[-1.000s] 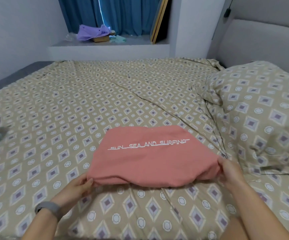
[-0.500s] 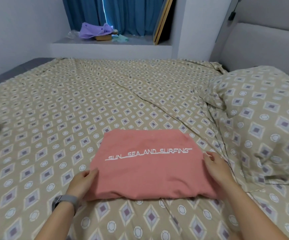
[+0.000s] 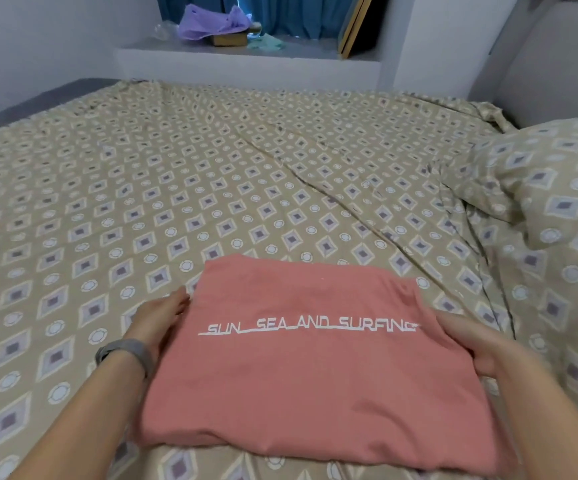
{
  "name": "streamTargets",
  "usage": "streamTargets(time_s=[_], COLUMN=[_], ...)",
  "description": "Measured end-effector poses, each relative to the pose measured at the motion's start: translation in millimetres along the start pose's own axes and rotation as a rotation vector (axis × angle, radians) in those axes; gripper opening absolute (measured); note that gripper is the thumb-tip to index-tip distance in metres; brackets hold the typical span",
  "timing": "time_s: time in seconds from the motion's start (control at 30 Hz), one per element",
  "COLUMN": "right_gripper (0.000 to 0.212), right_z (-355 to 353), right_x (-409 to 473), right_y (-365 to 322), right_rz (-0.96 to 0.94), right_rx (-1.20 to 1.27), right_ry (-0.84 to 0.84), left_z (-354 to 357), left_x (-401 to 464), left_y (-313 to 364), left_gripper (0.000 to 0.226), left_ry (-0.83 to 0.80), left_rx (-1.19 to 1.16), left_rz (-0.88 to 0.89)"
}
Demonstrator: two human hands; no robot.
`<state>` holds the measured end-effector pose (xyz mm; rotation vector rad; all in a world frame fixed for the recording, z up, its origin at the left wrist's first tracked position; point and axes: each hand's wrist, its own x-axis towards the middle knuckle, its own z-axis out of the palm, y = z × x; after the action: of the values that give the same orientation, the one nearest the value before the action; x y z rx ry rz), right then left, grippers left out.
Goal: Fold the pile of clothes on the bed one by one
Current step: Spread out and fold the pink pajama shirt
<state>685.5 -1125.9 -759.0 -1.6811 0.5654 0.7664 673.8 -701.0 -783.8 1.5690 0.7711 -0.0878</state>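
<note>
Bed [image 3: 211, 174] is carrying the folded pink T-shirt [image 3: 315, 368] at its near edge. Left hand [image 3: 163, 317] and right hand [image 3: 481, 344] are flanking it, fingers straight, pressing its sides. Fold looking finished; next likely setting it aside, supporting underneath.

bed sheet [image 3: 246, 188] open ahead and left | pillow [image 3: 557, 209] blocks right
</note>
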Motion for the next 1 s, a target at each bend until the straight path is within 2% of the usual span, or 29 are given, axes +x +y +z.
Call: streamTargets(time_s=[0.1, 0.23, 0.33, 0.4, 0.5, 0.6, 0.7, 0.8, 0.9, 1.0], right_gripper=[0.054, 0.023, 0.025, 0.024, 0.014, 0.013, 0.010, 0.024, 0.036, 0.040], right_z=[-10.8, -11.0, -7.1, -4.3, -6.5, -10.5, -11.0, -9.9, -6.9, -4.5], right_x=[11.1, 20.3, 18.3, 15.8, 16.7, 18.3, 28.0, 34.9, 33.5, 32.9], right_y=[-7.4, -7.3, -9.1, -11.1, -11.3, -10.8, -3.0, 0.2, -7.8, -20.3], right_rz=[-0.075, -0.225, -0.344, -0.407, -0.468, -0.552, -0.584, -0.487, -0.447, -0.385], right_rx=[0.024, 0.098, 0.198, 0.253, 0.397, 0.473, 0.276, -0.046, -0.171, -0.312], right_ry=[-0.033, 0.045, 0.188, 0.294, 0.358, 0.426, 0.534, 0.608, 0.597, 0.532], left_z=[7.9, 24.4, 26.8, 25.7, 25.7, 29.7, 33.4, 36.3, 38.9, 40.3], left_x=[19.4, 26.7, 26.7, 26.4, 26.3, 21.9, 16.6, 13.6, 11.3, 8.5], left_y=[7.3, 20.9, 20.7, 20.4, 21.8, 23.9, 24.3, 23.9, 25.3, 26.3], left_gripper=[0.035, 0.033, 0.027, 0.028, 0.027, 0.035, 0.038, 0.030, 0.020, 0.031], left_ry=[0.073, -0.052, -0.111, -0.070, 0.007, -0.010, -0.083, -0.066, -0.012, -0.097], left_rx=[0.189, 0.225, 0.238, 0.274, 0.283, 0.323, 0.427, 0.451, 0.440, 0.395], left_rz=[-0.018, 0.020, 0.105, 0.136, 0.163, 0.166, 0.181, 0.277, 0.322, 0.255])
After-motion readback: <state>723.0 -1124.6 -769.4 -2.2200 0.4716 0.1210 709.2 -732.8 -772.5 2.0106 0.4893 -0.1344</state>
